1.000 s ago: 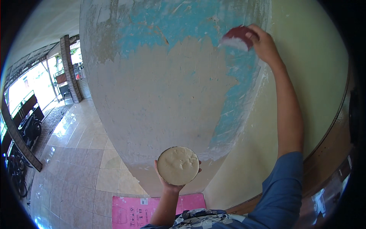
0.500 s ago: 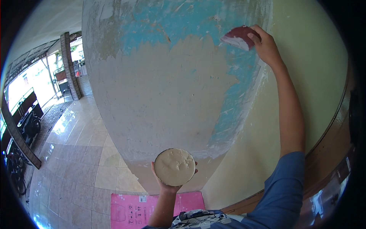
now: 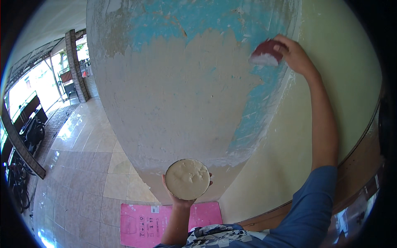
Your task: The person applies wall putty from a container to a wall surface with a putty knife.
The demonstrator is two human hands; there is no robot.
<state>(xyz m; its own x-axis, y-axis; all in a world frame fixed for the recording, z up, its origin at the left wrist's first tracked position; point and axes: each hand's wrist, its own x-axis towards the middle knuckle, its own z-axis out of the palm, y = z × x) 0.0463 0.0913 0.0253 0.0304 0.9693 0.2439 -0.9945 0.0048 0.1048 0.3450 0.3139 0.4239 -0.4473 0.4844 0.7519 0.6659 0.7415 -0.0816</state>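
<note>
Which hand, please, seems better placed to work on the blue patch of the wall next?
Probably the right hand: it holds the red scraper close to the blue patch, while the left hand holds the tub of paste lower down.

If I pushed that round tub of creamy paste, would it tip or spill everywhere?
The tub might tip if its rim were pushed, since only the left hand seems to hold it. It's probably heavy for its size, because paste fills it nearly to the rim. The paste likely wouldn't slosh: dents and ridges stand in its surface.
</note>
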